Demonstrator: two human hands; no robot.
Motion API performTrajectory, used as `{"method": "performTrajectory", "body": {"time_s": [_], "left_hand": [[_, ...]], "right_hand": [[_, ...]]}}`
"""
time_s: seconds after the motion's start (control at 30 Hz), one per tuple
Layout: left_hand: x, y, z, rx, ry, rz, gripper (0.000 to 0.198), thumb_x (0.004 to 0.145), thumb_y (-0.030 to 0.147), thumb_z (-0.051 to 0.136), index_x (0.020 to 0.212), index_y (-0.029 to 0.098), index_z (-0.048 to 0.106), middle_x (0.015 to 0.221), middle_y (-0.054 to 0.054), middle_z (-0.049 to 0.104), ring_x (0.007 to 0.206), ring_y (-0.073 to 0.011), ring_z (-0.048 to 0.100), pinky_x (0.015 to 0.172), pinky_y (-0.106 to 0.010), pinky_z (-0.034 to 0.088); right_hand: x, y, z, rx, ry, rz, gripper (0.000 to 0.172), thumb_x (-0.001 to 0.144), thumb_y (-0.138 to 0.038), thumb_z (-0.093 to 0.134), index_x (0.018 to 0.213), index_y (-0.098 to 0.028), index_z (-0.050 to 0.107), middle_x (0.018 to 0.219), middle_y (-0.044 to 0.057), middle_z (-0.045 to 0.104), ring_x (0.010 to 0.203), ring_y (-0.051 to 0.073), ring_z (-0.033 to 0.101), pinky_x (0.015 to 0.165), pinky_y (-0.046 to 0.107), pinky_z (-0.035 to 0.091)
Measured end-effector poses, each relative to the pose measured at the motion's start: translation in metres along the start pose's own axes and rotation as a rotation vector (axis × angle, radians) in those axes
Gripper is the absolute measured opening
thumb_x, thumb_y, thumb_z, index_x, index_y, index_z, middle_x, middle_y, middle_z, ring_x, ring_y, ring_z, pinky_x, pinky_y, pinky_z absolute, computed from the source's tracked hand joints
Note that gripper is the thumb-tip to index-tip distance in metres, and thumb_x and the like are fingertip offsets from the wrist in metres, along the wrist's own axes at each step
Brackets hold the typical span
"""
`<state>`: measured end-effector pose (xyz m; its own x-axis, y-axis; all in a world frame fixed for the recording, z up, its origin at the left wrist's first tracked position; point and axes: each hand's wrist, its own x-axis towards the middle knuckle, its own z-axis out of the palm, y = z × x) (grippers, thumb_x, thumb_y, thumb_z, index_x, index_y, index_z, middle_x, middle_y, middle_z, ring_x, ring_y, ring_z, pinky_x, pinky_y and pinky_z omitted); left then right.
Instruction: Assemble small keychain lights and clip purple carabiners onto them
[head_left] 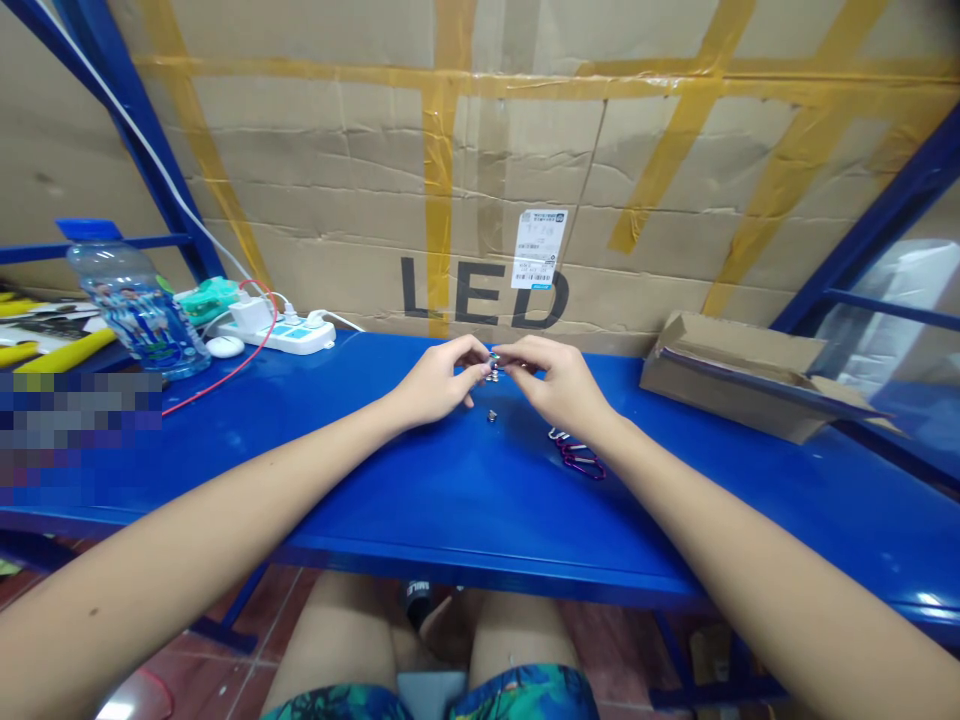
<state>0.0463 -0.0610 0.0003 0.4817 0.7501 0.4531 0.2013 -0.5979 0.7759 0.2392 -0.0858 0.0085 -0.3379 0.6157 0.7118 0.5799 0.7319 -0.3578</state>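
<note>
i see the left hand (442,378) and right hand (556,385), fingertips pinched together on tiny shiny metallic pieces (494,365). a loose silvery metal piece (492,416) lies nearside, left hand closer.

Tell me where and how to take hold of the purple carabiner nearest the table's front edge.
Pinch the near end of the purple carabiner, ideally coming from the near left: its slim loop lies low on the blue table, that end points away from the other clips, and the right forearm crosses close by on the other side.
</note>
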Motion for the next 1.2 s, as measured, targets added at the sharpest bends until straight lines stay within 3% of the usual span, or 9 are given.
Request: {"method": "performTrajectory", "body": {"time_s": [0.17,0.37,0.53,0.67,0.83,0.93,1.03,1.2], "left_hand": [[0.003,-0.008,-0.003,-0.01,0.026,0.027,0.009,0.087,0.022,0.059,0.093,0.015,0.058,0.09,-0.005,0.062,0.084,-0.0161,0.062,0.058,-0.025,0.06],[0.005,-0.012,-0.004,-0.067,0.059,-0.01,0.011,0.087,0.021,0.058,0.096,0.015,0.058,0.094,-0.007,0.063,0.09,-0.0184,0.063,0.061,-0.027,0.06],[0.004,-0.011,-0.005,0.033,0.009,-0.008,0.02,0.088,0.027,0.059,0.101,0.015,0.066,0.098,-0.008,0.068,0.087,-0.0191,0.064,0.062,-0.028,0.058],[0.003,-0.008,-0.004,0.098,-0.029,-0.019,0.019,0.087,0.029,0.061,0.098,0.016,0.068,0.095,-0.006,0.07,0.077,-0.016,0.064,0.061,-0.027,0.056],[-0.001,-0.005,-0.004,0.08,-0.081,-0.099,0.021,0.088,0.034,0.061,0.099,0.017,0.065,0.072,-0.003,0.063,0.057,-0.0131,0.06,0.046,-0.023,0.051],[-0.003,-0.001,-0.004,0.075,-0.118,-0.105,0.023,0.089,0.037,0.062,0.101,0.018,0.064,0.07,-0.002,0.062,0.052,-0.012,0.059,0.041,-0.021,0.045],[-0.003,0.002,-0.003,0.056,-0.132,-0.065,0.02,0.089,0.036,0.061,0.097,0.018,0.062,0.074,0.0,0.063,0.05,-0.0094,0.055,0.045,-0.021,0.044],[-0.003,0.001,-0.002,0.054,-0.116,-0.008,0.017,0.088,0.032,0.061,0.095,0.017,0.06,0.077,0.0,0.065,0.068,-0.0127,0.06,0.063,-0.025,0.046]], "right_hand": [[0.004,0.0,-0.009,-0.08,-0.03,0.128,0.017,0.083,-0.012,0.059,0.089,-0.016,0.074,0.088,0.007,0.074,0.079,0.019,0.065,0.072,0.031,0.048],[-0.002,-0.003,-0.006,-0.081,-0.492,0.191,0.01,0.084,-0.022,0.064,0.086,-0.019,0.074,0.079,0.003,0.074,0.071,0.017,0.063,0.066,0.028,0.044],[-0.008,-0.005,0.005,-0.083,-0.593,0.2,0.013,0.084,-0.013,0.06,0.079,-0.017,0.071,0.078,0.004,0.073,0.071,0.016,0.062,0.065,0.027,0.042],[-0.005,-0.001,0.001,-0.045,-0.553,0.201,0.019,0.076,-0.003,0.056,0.075,-0.017,0.069,0.077,0.002,0.072,0.07,0.015,0.062,0.065,0.026,0.042],[0.004,0.0,-0.014,0.159,-0.265,0.328,0.007,0.075,-0.012,0.059,0.075,-0.016,0.066,0.065,0.0,0.066,0.059,0.014,0.059,0.058,0.026,0.044],[0.007,-0.002,-0.016,0.315,-0.132,0.369,0.007,0.075,-0.02,0.064,0.079,-0.014,0.067,0.062,0.001,0.065,0.053,0.013,0.057,0.054,0.026,0.044],[0.005,-0.002,-0.011,0.359,-0.123,0.354,0.011,0.076,-0.024,0.066,0.08,-0.014,0.067,0.062,0.001,0.066,0.051,0.012,0.055,0.053,0.026,0.044],[0.001,0.004,-0.006,0.244,-0.167,0.28,0.012,0.081,-0.025,0.063,0.08,-0.015,0.069,0.067,0.002,0.068,0.057,0.012,0.057,0.058,0.026,0.043]]}}
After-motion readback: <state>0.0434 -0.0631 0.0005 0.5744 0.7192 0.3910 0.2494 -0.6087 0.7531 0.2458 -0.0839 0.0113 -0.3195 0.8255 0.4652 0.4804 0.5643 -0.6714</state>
